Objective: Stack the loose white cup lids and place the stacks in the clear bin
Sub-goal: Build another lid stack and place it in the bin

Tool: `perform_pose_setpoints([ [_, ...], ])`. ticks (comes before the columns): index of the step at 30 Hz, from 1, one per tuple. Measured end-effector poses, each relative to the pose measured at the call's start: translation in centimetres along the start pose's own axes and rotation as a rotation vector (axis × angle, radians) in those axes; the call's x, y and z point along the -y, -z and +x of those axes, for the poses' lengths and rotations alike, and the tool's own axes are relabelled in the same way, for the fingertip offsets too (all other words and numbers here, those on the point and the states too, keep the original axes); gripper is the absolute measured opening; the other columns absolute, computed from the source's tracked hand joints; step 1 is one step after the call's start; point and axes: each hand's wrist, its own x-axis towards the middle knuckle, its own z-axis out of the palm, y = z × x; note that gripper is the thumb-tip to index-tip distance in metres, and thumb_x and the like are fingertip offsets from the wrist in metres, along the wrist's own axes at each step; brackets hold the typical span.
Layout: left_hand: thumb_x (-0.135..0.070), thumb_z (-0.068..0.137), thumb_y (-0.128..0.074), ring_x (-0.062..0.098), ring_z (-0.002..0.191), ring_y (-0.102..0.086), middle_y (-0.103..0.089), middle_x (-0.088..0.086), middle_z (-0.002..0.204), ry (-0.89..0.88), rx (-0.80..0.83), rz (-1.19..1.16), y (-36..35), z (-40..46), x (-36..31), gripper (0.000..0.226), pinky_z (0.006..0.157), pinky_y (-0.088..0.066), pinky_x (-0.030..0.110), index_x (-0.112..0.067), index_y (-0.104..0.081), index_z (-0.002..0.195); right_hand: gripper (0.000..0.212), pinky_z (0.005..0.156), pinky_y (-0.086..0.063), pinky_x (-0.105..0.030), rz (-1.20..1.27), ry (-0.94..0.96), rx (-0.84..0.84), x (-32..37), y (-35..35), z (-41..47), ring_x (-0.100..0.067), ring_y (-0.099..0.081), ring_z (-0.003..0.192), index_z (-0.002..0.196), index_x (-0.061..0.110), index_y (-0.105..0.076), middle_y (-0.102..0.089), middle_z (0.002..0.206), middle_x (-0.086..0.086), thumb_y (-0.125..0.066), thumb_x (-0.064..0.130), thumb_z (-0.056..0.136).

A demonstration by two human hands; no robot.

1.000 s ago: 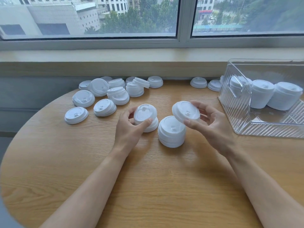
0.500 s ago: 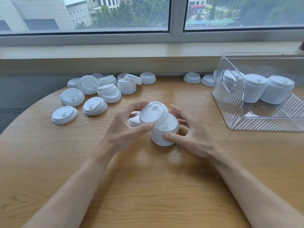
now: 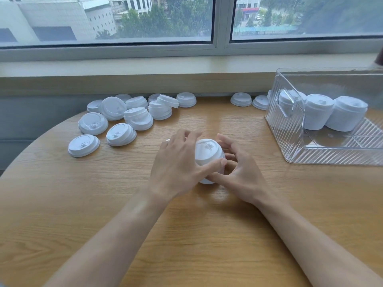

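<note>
The lid held in the left hand (image 3: pixel 176 162) half a second ago now sits on the stack (image 3: pixel 209 158) at mid-surface, both grips, right hand (image 3: pixel 238 172) included, clamped around it, so carrying to the clear bin (image 3: pixel 294 141) seems next.

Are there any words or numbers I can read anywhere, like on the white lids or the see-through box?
No text can be read in this picture.
Top lid of the stack between the left hand and right hand: a small raised mark, too blurred to read.
Loose lids on the table: only moulded tabs, no letters visible.
Clear bin: ribbed walls, no label seen.
Red sign on a building outside the window: too small to read.
</note>
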Motion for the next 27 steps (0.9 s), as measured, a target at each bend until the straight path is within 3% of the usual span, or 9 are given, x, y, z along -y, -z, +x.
perform_pose_setpoints([
  [3,-0.087,0.077,-0.048,0.016,0.123,-0.054,-0.056,-0.007,0.133,0.075,0.001,0.067,-0.4,-0.1,-0.5,0.087,0.108,-0.036,0.038,-0.028,-0.052,0.141,0.105,0.097,-0.058,-0.028,0.006,0.002,0.001,-0.1,0.0,-0.1,0.003,-0.063,0.116,0.153,0.029,-0.045,-0.063,0.127,0.027,-0.088,0.054,0.061],
  [7,-0.068,0.079,-0.075,0.008,0.121,-0.055,-0.059,-0.016,0.132,0.096,0.027,-0.211,0.2,0.3,1.0,0.076,0.110,-0.041,0.040,-0.028,-0.056,0.140,0.103,0.102,-0.055,-0.028,-0.004,0.006,0.030,0.0,0.2,-0.2,0.003,-0.061,0.120,0.152,0.031,-0.046,-0.063,0.133,0.024,-0.090,0.058,0.063],
  [11,-0.042,0.075,-0.087,-0.010,0.127,-0.050,-0.057,-0.023,0.136,-0.020,0.194,-0.447,1.4,1.1,3.0,0.085,0.110,-0.040,0.017,-0.027,-0.050,0.149,0.105,0.107,-0.050,-0.024,0.014,-0.023,0.085,-0.2,0.7,-0.1,0.006,-0.058,0.124,0.155,0.034,-0.040,-0.062,0.135,0.027,-0.089,0.055,0.065],
  [15,-0.015,0.083,-0.086,-0.010,0.141,-0.041,-0.052,-0.017,0.151,-0.139,0.331,-0.514,1.0,1.5,3.8,0.088,0.112,-0.032,0.008,-0.025,-0.041,0.157,0.102,0.111,-0.048,-0.029,0.018,-0.016,0.106,-0.1,1.0,-0.1,0.004,-0.057,0.128,0.155,0.034,-0.041,-0.060,0.136,0.031,-0.089,0.051,0.066],
  [17,-0.018,0.083,-0.082,-0.015,0.141,-0.036,-0.049,-0.022,0.152,-0.140,0.281,-0.509,0.6,1.4,3.7,0.087,0.108,-0.028,0.001,-0.033,-0.041,0.157,0.098,0.112,-0.047,-0.033,0.015,-0.005,0.104,-0.2,1.1,-0.1,-0.001,-0.058,0.129,0.153,0.031,-0.045,-0.062,0.138,0.023,-0.090,0.049,0.068],
  [19,-0.037,0.079,-0.080,-0.020,0.136,-0.036,-0.050,-0.028,0.146,-0.101,0.184,-0.485,0.2,1.0,3.3,0.083,0.103,-0.028,-0.002,-0.041,-0.043,0.154,0.098,0.112,-0.047,-0.030,0.003,0.008,0.108,-0.3,1.1,-0.1,0.000,-0.059,0.128,0.152,0.030,-0.046,-0.062,0.138,0.022,-0.090,0.051,0.067],
  [21,-0.054,0.078,-0.082,-0.015,0.130,-0.044,-0.052,-0.026,0.137,-0.056,0.095,-0.472,-0.4,0.5,2.8,0.080,0.101,-0.038,0.007,-0.039,-0.049,0.149,0.100,0.109,-0.047,-0.022,-0.001,0.006,0.110,-0.4,1.2,-0.1,0.002,-0.060,0.126,0.152,0.031,-0.046,-0.062,0.136,0.024,-0.091,0.054,0.066],
  [24,-0.060,0.075,-0.084,-0.007,0.119,-0.052,-0.056,-0.021,0.129,0.011,0.014,-0.435,-1.4,0.0,2.2,0.076,0.096,-0.046,0.017,-0.030,-0.058,0.139,0.081,0.102,-0.049,-0.016,-0.015,0.010,0.097,-0.4,1.1,-0.1,0.003,-0.063,0.120,0.137,0.050,-0.051,-0.064,0.129,0.030,-0.091,0.052,0.067],
  [27,-0.056,0.073,-0.087,-0.007,0.114,-0.055,-0.062,-0.020,0.125,0.033,0.006,-0.451,-1.6,0.1,2.2,0.070,0.093,-0.045,0.014,-0.029,-0.061,0.133,0.070,0.100,-0.053,-0.023,-0.017,0.016,0.075,-0.2,1.0,-0.1,-0.001,-0.065,0.118,0.127,0.062,-0.054,-0.067,0.126,0.027,-0.092,0.046,0.071],
])
